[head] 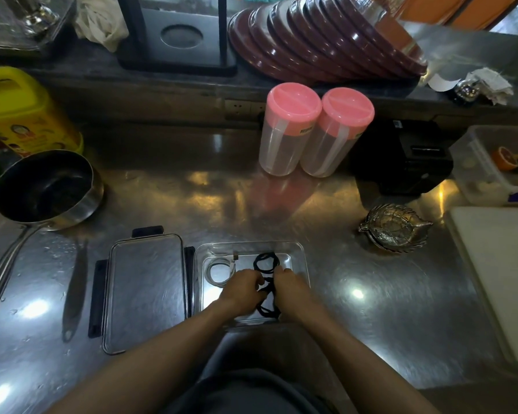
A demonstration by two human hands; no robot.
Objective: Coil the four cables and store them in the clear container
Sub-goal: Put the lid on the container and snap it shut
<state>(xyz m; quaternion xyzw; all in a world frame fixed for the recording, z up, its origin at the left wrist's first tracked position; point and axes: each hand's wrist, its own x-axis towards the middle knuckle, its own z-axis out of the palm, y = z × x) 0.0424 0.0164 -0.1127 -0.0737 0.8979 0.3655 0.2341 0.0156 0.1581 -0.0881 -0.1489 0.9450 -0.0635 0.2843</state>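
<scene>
The clear container (298, 255) sits on the steel counter near its front edge. Inside it, a coiled white cable (219, 271) lies at the left and a coiled black cable (265, 261) at the back right. Another black coil (268, 312) shows at the front. Both of my hands are down inside the container. My left hand (243, 289) and my right hand (287, 286) pinch a black cable (266, 283) between them in the middle; much of it is hidden by my fingers.
The container's lid (145, 288) lies just left of it. A saucepan (47, 189) stands further left. Two pink-lidded jars (314, 132), a black box (401, 162) and a metal dish (395, 228) stand behind and right. A white board (500, 264) lies at the far right.
</scene>
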